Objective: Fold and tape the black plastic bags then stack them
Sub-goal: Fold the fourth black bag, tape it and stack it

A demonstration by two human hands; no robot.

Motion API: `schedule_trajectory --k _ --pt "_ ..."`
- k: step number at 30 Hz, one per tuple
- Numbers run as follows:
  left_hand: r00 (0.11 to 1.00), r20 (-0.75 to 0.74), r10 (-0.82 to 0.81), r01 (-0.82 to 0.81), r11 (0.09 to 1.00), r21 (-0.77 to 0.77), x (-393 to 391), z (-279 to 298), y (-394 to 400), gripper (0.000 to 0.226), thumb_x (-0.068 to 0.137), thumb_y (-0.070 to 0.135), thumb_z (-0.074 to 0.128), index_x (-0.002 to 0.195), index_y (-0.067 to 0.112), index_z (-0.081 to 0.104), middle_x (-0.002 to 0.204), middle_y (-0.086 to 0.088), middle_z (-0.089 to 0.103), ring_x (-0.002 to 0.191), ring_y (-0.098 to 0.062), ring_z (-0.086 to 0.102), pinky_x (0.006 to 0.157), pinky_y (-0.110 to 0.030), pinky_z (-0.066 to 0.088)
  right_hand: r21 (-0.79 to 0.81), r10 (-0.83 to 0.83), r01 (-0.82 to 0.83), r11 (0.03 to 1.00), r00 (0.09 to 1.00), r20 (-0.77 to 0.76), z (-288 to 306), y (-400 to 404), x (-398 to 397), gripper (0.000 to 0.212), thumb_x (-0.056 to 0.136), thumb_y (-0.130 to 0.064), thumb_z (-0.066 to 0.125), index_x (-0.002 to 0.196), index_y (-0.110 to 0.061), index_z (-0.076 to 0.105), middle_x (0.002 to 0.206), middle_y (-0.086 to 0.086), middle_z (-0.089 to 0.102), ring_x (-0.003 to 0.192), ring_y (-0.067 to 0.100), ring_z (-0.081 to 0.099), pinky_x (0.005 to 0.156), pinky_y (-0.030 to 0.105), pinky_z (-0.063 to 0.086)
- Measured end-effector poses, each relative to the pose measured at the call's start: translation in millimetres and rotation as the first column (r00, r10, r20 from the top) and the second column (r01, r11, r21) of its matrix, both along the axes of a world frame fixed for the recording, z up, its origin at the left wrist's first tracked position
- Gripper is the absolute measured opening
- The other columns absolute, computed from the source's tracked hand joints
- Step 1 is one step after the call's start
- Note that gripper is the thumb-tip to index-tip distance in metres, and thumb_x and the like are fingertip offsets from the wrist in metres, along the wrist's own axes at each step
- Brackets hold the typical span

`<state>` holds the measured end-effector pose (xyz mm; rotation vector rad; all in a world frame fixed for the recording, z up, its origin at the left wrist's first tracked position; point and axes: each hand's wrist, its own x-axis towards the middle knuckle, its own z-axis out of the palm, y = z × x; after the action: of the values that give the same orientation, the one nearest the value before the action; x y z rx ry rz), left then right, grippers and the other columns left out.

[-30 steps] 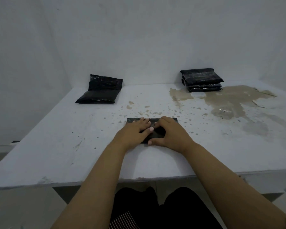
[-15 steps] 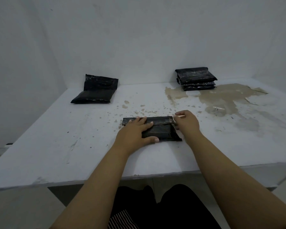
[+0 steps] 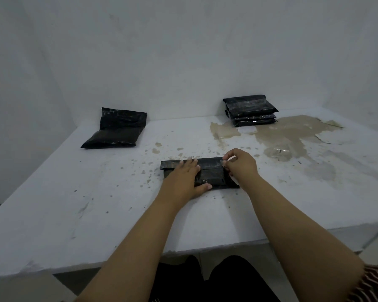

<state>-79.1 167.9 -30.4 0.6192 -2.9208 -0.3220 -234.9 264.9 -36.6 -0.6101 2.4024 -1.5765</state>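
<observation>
A folded black plastic bag (image 3: 212, 174) lies flat in the middle of the white table (image 3: 74, 203). My left hand (image 3: 184, 178) rests flat on its left half, fingers straight, thumb along the near edge. At the bag's right end my right hand (image 3: 240, 165) pinches a thin pale strip, apparently tape (image 3: 224, 160), at the far right corner. A stack of folded black bags (image 3: 250, 111) stands at the back right by the wall. An unfolded black bag (image 3: 116, 129) lies at the back left.
White walls close the table at the back and left. A large brown patch of peeled surface (image 3: 292, 136) spreads across the right rear of the table, with small chips towards the middle. The table's near edge runs just above my dark-clothed lap (image 3: 205, 280).
My right hand has moved from the bag's middle to its right end and now pinches a strip there. My left hand stays flat on the bag. The view has shifted slightly.
</observation>
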Motion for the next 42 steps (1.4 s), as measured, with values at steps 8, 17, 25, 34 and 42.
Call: schedule_trajectory --k 8,17,25,34,42 --pt "0.993 -0.065 -0.096 0.093 0.995 -0.047 -8.3 -8.8 -5.5 0.066 0.097 0.051 0.045 0.154 0.027 0.021 0.163 0.003 0.014 0.149 -0.009 0.008 0.117 -0.021 0.0 -0.022 -0.019 0.02 1.0 0.999 0.043 -0.8 5.6 -4.8 0.016 0.091 -0.004 0.059 0.083 -0.012 0.07 0.075 0.006 0.066 0.061 0.014 0.058 0.062 0.022 0.051" --pt "0.989 -0.118 -0.093 0.09 0.996 -0.029 -26.0 -11.9 3.0 0.065 0.095 0.056 0.046 0.153 0.029 0.027 0.162 0.005 0.017 0.149 -0.008 0.011 0.119 -0.025 0.008 -0.101 -0.445 0.442 0.891 0.896 -0.006 3.6 56.4 -33.7 0.024 0.091 -0.005 0.053 0.097 -0.013 0.075 0.103 0.004 0.071 0.09 0.022 0.065 0.075 0.024 0.048" --pt "0.981 -0.172 -0.086 0.091 0.996 0.024 -60.8 -11.3 16.9 0.064 0.092 0.056 0.052 0.15 0.035 0.033 0.16 0.01 0.02 0.148 -0.005 0.014 0.118 -0.025 0.011 0.236 -0.536 0.548 0.803 0.836 -0.119 0.2 81.9 -75.6 0.031 0.097 -0.017 0.044 0.121 -0.019 0.064 0.121 0.012 0.061 0.121 0.031 0.04 0.089 0.034 0.037" --pt "0.959 -0.264 -0.103 0.097 0.995 -0.036 -73.8 -26.7 11.1 0.066 0.09 0.059 0.052 0.149 0.036 0.034 0.159 0.012 0.024 0.146 0.0 0.016 0.111 -0.013 0.001 0.288 -0.527 0.567 0.772 0.823 -0.21 -5.5 83.5 -96.5 0.032 0.094 -0.017 0.049 0.123 -0.017 0.062 0.117 0.014 0.062 0.119 0.031 0.041 0.092 0.036 0.04" --pt "0.953 -0.289 -0.094 0.086 0.995 -0.042 -74.2 -29.9 9.8 0.065 0.089 0.058 0.054 0.148 0.038 0.036 0.158 0.014 0.026 0.145 0.001 0.017 0.112 -0.014 0.002 0.261 -0.524 0.612 0.747 0.783 -0.334 -3.1 85.2 -100.0 0.025 0.091 -0.003 0.049 0.109 -0.011 0.065 0.124 0.016 0.045 0.116 0.033 0.04 0.094 0.035 0.039"
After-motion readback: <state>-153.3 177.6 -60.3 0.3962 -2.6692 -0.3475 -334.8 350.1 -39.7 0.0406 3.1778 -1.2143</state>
